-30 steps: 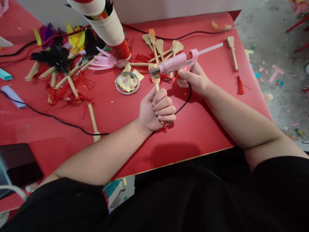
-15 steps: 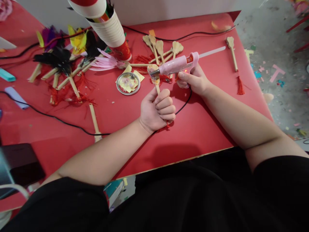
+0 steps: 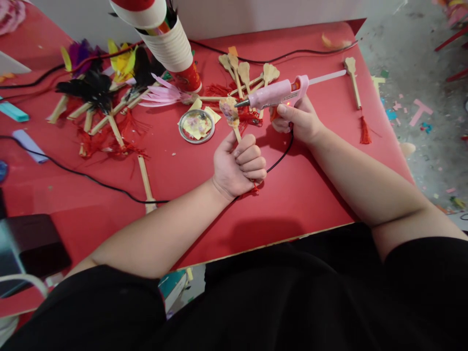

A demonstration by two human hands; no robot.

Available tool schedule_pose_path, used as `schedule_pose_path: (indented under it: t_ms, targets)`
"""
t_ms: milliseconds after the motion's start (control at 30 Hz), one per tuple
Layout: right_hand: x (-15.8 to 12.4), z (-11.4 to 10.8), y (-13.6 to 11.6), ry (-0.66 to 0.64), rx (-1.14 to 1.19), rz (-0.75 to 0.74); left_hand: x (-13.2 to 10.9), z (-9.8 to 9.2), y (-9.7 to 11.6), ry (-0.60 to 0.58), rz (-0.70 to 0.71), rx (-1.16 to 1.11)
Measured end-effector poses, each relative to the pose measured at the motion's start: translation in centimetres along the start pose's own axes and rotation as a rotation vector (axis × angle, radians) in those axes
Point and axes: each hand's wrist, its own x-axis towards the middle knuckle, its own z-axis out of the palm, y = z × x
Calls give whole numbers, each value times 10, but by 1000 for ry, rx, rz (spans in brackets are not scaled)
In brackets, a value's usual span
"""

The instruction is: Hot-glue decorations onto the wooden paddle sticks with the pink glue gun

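My left hand [image 3: 239, 165] is closed in a fist round a thin wooden stick [image 3: 231, 116] with a flat heart-shaped head, held upright above the red table [image 3: 300, 195]; a red tassel pokes out below the fist. My right hand [image 3: 298, 121] grips a pink hot glue gun [image 3: 278, 93], finger on the orange trigger. The gun's metal nozzle points left, a short way right of the stick's head and just apart from it. A white glue rod sticks out of the gun's back. Its black cord [image 3: 280, 158] runs under my left wrist.
Several bare wooden sticks [image 3: 244, 75] lie behind the gun, one more [image 3: 354, 83] with a red tassel at right. Feathered sticks [image 3: 98, 97] are piled at left, by a stack of paper cups [image 3: 171, 44]. A small metal dish [image 3: 197, 126] holds scraps. A dark tablet [image 3: 29, 248] lies near left.
The glue gun has drawn back a little to the right, so its nozzle no longer touches the stick's head. The left hand keeps its grip in about the same place.
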Motion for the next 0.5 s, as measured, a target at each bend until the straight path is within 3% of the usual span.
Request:
schedule_pose_path:
  t_ms: [233,500]
  targets:
    - [0,0,1,-62,-23,29,1,-2,0,-30,-2,8]
    - [-2,5,-2,-7,-79,46,-1,2,-1,-3,-16,10]
